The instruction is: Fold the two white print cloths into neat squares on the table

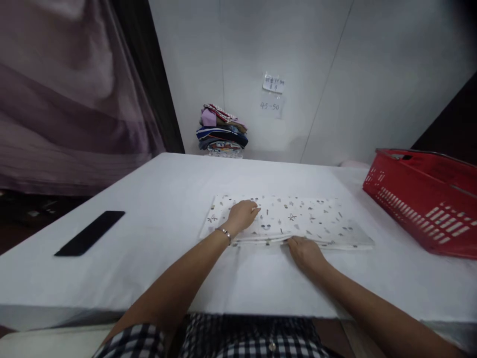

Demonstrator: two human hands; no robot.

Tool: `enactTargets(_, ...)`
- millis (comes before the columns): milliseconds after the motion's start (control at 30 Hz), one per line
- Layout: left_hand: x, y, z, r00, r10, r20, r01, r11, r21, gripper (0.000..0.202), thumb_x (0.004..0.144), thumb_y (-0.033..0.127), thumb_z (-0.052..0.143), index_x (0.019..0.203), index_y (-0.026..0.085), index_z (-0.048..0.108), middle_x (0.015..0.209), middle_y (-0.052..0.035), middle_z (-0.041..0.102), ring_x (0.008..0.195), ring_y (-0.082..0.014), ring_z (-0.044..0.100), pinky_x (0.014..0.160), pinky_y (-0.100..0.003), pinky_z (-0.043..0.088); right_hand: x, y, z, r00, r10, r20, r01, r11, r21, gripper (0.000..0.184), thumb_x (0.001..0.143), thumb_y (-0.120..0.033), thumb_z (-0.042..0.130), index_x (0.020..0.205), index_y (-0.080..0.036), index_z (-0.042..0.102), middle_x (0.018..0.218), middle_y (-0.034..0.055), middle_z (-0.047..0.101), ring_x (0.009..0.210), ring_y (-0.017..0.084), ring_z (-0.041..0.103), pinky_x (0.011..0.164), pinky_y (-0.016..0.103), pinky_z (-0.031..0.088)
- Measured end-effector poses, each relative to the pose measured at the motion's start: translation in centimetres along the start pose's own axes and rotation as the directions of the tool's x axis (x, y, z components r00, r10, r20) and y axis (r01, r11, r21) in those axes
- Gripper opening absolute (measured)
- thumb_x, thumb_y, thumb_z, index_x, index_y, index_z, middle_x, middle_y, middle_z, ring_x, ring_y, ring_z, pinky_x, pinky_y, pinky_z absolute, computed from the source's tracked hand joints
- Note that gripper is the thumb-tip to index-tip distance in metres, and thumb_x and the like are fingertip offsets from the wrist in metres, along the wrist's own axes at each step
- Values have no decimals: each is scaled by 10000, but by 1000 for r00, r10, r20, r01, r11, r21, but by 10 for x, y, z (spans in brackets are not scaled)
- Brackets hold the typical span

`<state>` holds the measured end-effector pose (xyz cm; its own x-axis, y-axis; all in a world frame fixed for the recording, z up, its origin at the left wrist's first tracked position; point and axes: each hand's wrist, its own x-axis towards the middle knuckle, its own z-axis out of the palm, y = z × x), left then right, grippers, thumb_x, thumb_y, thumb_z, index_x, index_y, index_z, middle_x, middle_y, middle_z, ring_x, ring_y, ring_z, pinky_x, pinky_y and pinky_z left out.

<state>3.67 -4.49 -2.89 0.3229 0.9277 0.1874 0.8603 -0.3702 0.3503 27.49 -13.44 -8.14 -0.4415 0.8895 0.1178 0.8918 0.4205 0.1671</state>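
A white cloth (276, 219) printed with small scattered motifs lies folded into a long flat strip, its layers showing along the near edge. On the left part of it, my left hand (242, 216) is closed in a pinch at the cloth's upper surface; the fingertips are partly hidden. My right hand (306, 252) grips the near edge of the same cloth, right of its middle, with the fingers partly tucked out of sight. A bracelet (225, 232) circles my left wrist.
A white-covered table (164, 199) carries everything. To the left lies a flat black object (90, 233). At the right edge stands a red plastic basket (417, 199). Folded clothes (222, 130) are stacked against the back wall, near paper labels (273, 83). A mauve curtain (67, 89) hangs at left.
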Motion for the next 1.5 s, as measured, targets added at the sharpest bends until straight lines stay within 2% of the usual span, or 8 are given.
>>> enactTargets(133,38,-15,9,997,35,71,-41,996,77,336,894,368,396,1088,185,600,1128,-78,621,1051,-221,545,880,-328,421,0,-4,-8,993,29,115,-29,1000,-1,228,816,-58,416,903,-151,605,835,75,643,713,177,603,570,246,363)
enactTargets(300,71,-8,33,978,159,132,-172,981,94,342,900,311,376,1169,185,546,1277,-78,531,1228,-224,417,1024,-367,323,11,-7,-18,981,39,192,-35,999,-23,260,816,-43,412,915,-150,627,854,88,659,757,207,628,578,265,394)
enactTargets(533,98,-3,63,902,272,336,-309,949,62,602,888,577,205,1398,264,273,1498,-25,231,1380,-232,149,1103,-500,122,14,-7,-2,997,-49,54,53,996,-72,224,748,5,466,829,-144,612,768,71,663,664,191,620,556,267,383)
enactTargets(733,104,-15,70,915,229,332,-268,960,79,680,866,630,118,1425,260,227,1506,-21,197,1391,-237,103,1107,-519,54,3,-3,9,986,-113,-121,111,994,-22,175,708,2,495,710,-167,542,648,27,623,566,163,578,512,260,331)
enactTargets(867,97,-2,65,918,254,305,-275,961,26,721,853,657,120,1416,228,259,1506,-51,189,1390,-246,100,1100,-534,53,3,-2,13,979,-113,-170,113,994,-10,188,725,8,467,724,-177,508,652,27,611,568,164,571,518,263,312)
enactTargets(1033,93,21,72,843,432,319,-443,896,-45,682,863,645,151,1406,249,272,1504,-39,201,1388,-211,118,1107,-503,35,1,-1,16,976,-118,-184,122,992,10,186,765,-4,436,733,-184,467,638,17,587,544,153,546,510,265,287)
enactTargets(1300,99,21,72,817,400,415,-407,910,-78,693,857,655,132,1418,264,242,1511,-39,171,1390,-229,100,1095,-520,15,-2,-5,21,982,-115,-152,121,992,32,177,760,-19,438,710,-186,469,616,10,569,524,151,534,490,273,288)
enactTargets(1500,111,64,82,771,521,366,-520,847,-110,706,842,676,155,1403,264,274,1508,-34,185,1391,-225,96,1096,-519,-15,-4,-9,20,986,-82,-145,92,994,63,182,734,-6,451,742,-187,458,643,13,582,532,156,539,493,269,288)
